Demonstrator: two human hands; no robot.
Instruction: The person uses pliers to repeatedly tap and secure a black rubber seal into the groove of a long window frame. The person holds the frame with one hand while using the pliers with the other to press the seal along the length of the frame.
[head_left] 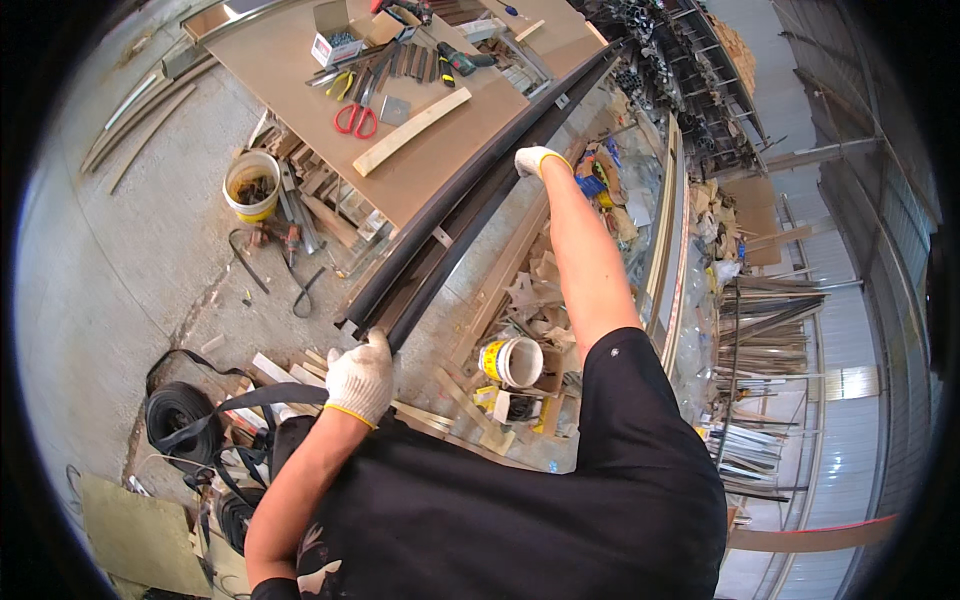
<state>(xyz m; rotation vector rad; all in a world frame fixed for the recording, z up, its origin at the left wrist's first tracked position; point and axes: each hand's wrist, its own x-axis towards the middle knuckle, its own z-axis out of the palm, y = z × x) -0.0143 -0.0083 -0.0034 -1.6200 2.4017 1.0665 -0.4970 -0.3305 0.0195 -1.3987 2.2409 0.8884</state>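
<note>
Above concrete (120, 240), left grip (361, 377) and right grip (538, 161), knit-gloved, clasp a long dark rail (451, 262).

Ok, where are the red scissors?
In the head view, the red-handled scissors lie upper left on the brown tabletop, between a square metal plate and a yellow-handled tool.

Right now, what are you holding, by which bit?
A long dark frame: left hand at its near end, right hand on its right edge, farther up.

Shirt (520, 520): black, short-sleeved; small pale mark (614, 351) on right sleeve (618, 400); pale print (318, 576), lower left of frame. Left hand (360, 382), right hand (535, 161): white knit gloves (352, 386), yellow edging (351, 416).
</note>
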